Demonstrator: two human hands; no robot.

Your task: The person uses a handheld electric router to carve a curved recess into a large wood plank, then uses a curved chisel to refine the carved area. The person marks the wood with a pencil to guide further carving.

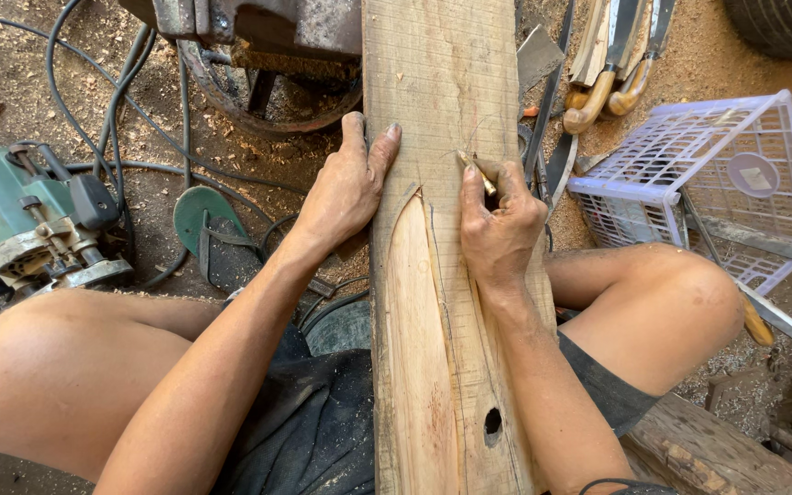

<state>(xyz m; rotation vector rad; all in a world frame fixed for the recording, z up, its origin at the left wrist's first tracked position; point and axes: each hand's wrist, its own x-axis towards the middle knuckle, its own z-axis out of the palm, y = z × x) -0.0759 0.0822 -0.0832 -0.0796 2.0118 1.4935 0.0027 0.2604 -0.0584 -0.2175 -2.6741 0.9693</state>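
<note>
- Across the seated person's lap, a long wooden plank (446,275) runs lengthwise away from the body, its far end passing over a dark metal machine base (258,55).
- The left hand (346,188) lies flat and spread on the plank's left edge, fingers pointing away, pressing down and closed around nothing.
- The right hand (499,229) is curled tight around a short pencil (476,171), its tip touching the wood beside a drawn curve.
- I judge the plank stiff, fairly heavy and rough-sawn, so not slippery; 1 dark hole (492,423) sits near the lap end, and a paler carved-down strip runs along its left half.
- The long edges look like the best places to take hold, with a palm on top to stop it rocking on the knees.
- Underfoot, the ground is dirt thick with sawdust and shavings.
- A green power router (25,220) sits to the left among black cables (112,119), with a green sandal (208,229) just beside the plank.
- To the right lie a tipped white plastic crate (703,174) and several wooden-handled tools (611,69).
</note>
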